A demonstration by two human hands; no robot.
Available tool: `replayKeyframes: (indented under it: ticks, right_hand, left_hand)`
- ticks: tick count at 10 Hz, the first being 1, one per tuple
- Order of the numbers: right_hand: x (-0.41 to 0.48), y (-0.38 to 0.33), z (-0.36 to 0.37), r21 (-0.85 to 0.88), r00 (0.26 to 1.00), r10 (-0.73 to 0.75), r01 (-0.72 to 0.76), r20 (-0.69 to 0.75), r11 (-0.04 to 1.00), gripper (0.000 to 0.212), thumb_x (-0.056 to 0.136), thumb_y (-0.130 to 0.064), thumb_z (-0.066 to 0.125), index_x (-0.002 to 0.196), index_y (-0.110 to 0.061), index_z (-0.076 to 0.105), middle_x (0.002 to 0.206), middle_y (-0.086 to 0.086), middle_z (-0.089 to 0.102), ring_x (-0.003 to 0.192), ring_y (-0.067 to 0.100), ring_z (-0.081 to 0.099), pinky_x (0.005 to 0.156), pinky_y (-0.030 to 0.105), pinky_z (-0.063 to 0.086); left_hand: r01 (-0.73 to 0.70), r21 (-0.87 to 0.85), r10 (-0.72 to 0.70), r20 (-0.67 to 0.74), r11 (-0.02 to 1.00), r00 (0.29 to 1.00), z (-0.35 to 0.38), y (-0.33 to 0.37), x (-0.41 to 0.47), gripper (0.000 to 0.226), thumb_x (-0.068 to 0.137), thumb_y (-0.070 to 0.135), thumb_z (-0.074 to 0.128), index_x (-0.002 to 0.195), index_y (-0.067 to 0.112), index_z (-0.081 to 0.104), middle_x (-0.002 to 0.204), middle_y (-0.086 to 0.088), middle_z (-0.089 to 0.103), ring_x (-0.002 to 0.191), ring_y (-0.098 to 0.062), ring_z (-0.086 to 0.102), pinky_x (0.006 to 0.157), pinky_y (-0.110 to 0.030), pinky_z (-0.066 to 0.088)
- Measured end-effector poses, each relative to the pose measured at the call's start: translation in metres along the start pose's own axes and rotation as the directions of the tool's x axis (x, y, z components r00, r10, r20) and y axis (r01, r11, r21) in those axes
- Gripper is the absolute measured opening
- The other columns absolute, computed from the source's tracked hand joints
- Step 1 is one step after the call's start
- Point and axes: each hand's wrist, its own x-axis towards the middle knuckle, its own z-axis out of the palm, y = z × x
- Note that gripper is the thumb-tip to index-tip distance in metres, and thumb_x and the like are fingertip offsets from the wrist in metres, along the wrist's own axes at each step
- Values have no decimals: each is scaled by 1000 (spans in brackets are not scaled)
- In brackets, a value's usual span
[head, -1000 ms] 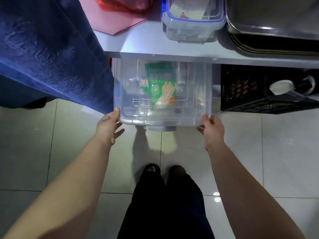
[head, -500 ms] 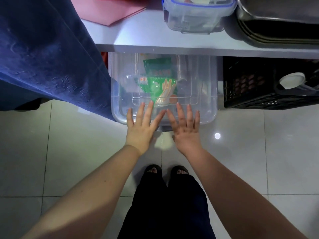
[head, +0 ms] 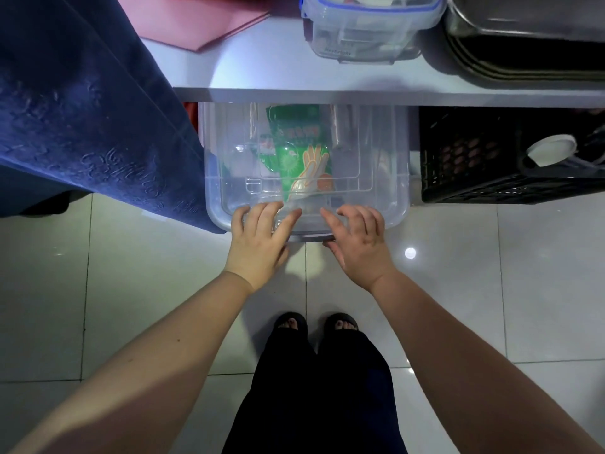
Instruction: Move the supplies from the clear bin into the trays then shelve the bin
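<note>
Evidently both hands are set for pushing rather than carrying: the left hand [head: 258,239] lies flat with its fingers loosely spread over the near rim of the clear bin [head: 386,178], and the right hand [head: 358,240] does likewise just beside it, fingers slightly curled over the same edge, neither one gripping anything. Palms against the middle of the near wall suit a straight shove, so the bin would slide squarely into its slot and not twist. The bin sits on the tiled floor [head: 491,290] in the middle of the frame, its far half already under the white tabletop [head: 278,73], with only the near part sticking out. A green packet of gloves [head: 296,149] shows through the plastic, so it may not be fully emptied, though I cannot tell whether the packet lies inside or beneath it. To the right, under the same tabletop, stands a black crate [head: 474,158], close beside the bin; a blue cloth [head: 82,109] hangs at the left. At the top, a small lidded box [head: 366,27] and stacked metal trays [head: 523,44] rest on the tabletop.
</note>
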Motion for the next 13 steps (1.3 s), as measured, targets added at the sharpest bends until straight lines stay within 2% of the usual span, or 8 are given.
replayKeyframes:
  ticks: [2, 3, 5, 7, 9, 11, 12, 13]
  right_hand:
    - [3, -7, 0, 7, 996, 81, -81, 49, 997, 63, 69, -38, 76, 125, -13, 59, 116, 14, 51, 107, 30, 36, 100, 45, 27]
    - [9, -14, 0, 42, 990, 144, -144, 12, 989, 56, 65, -27, 81, 116, -12, 64, 107, 17, 61, 103, 29, 37, 95, 44, 28]
    - [13, -21, -5, 124, 976, 215, -216, 23, 969, 50, 64, -14, 79, 113, -12, 67, 104, 17, 62, 100, 28, 36, 94, 42, 27]
    - [23, -19, -9, 160, 971, 237, -238, 27, 958, 39, 67, -21, 79, 104, -14, 70, 99, 13, 63, 97, 28, 45, 86, 39, 28]
    - [47, -20, -12, 152, 932, 346, -360, 111, 921, 36, 73, -21, 75, 108, -17, 67, 107, 12, 59, 99, 35, 49, 96, 39, 26]
    - [84, -26, -30, -23, 870, 376, -389, 320, 921, 48, 84, -9, 56, 129, -23, 48, 138, 9, 41, 124, 32, 34, 116, 54, 6]
    - [82, -29, -55, -13, 882, 341, -356, 326, 934, 56, 81, -1, 51, 132, -24, 44, 138, 5, 42, 125, 28, 34, 115, 54, 9]
    - [65, -25, -97, 10, 910, 348, -359, 226, 933, 54, 81, -8, 60, 131, -26, 50, 129, 1, 52, 118, 26, 44, 110, 47, 25]
  left_hand:
    - [27, -98, -31, -41, 995, 999, 1, 7, 15, 43, 75, 36, 49, 109, 13, 65, 101, -13, 63, 92, -28, 41, 82, -46, 31]
    - [53, -98, -58, -44, 994, 997, 0, 7, 12, 41, 80, 37, 49, 109, 15, 66, 101, -10, 63, 92, -28, 45, 82, -44, 32]
    - [88, -124, -92, -30, 988, 995, -2, 6, 13, 36, 78, 30, 61, 111, 16, 66, 101, -9, 62, 92, -27, 45, 82, -43, 31]
    - [144, -195, -143, 17, 970, 990, -6, 5, 19, 41, 70, 24, 80, 107, 19, 66, 97, -7, 61, 91, -27, 45, 79, -41, 32]
    - [184, -116, -164, 159, 976, 974, -20, 4, 49, 36, 75, 20, 73, 109, 17, 62, 104, -10, 58, 97, -33, 52, 81, -44, 36]
    - [172, 49, -179, 303, 984, 936, -37, 4, 73, 36, 86, 14, 58, 121, 19, 51, 120, -7, 51, 112, -30, 46, 100, -47, 30]
    - [101, 57, -113, 284, 993, 952, -57, 9, 77, 42, 87, 14, 56, 127, 21, 45, 121, -4, 52, 114, -28, 45, 101, -46, 29]
    - [28, 51, -41, 277, 998, 960, -98, 25, 77, 45, 86, 24, 57, 130, 21, 46, 121, -5, 53, 112, -30, 45, 97, -45, 30]
